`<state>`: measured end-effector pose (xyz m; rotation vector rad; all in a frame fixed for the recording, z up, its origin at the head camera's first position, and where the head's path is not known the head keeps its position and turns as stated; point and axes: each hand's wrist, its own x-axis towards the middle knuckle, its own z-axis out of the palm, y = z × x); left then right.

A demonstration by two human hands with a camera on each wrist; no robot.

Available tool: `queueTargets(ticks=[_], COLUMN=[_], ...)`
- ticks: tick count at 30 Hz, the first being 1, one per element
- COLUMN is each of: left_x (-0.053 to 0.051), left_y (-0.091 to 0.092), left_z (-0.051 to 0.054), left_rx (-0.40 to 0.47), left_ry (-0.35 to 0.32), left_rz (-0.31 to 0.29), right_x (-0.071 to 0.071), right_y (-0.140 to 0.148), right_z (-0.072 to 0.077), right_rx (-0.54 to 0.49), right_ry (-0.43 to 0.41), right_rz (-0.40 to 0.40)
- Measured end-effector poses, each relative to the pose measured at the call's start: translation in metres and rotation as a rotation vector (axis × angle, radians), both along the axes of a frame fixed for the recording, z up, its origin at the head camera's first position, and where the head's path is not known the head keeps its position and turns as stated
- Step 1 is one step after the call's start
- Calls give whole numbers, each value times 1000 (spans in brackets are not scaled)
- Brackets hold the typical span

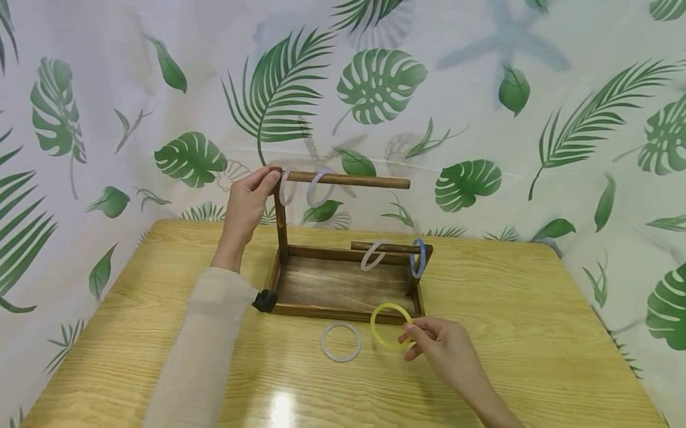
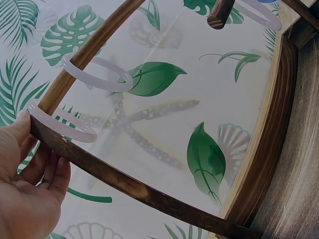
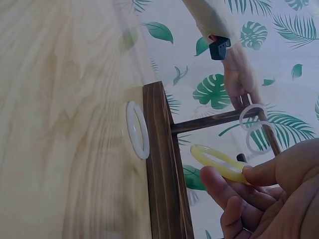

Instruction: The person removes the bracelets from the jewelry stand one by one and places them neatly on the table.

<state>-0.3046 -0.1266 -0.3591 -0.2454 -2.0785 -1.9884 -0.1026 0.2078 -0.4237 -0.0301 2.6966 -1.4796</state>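
My left hand pinches the top corner of the wooden stand's tall post; the left wrist view shows its thumb and fingers around that corner. Two pale rings hang on the upper rod, one beside the post and another farther along. On the lower rod are a whitish ring and a blue ring. Between thumb and fingers, my right hand holds a yellow ring in front of the stand's base, at its right end.
A white ring lies flat on the wooden table, in front of the stand's tray-like base. Behind the table hangs a white cloth printed with green leaves. A black device is on the left wrist.
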Motion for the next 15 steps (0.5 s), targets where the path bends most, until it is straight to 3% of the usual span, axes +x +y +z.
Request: queueTargets(ticks=[15], left_x=[-2], left_y=[-1], left_z=[-3], left_rx=[-20], left_ry=[2], left_rz=[-1], right_x=[-2], right_y=[-9], right_z=[-18], right_rx=[-22], right_ry=[-23], right_rz=[83])
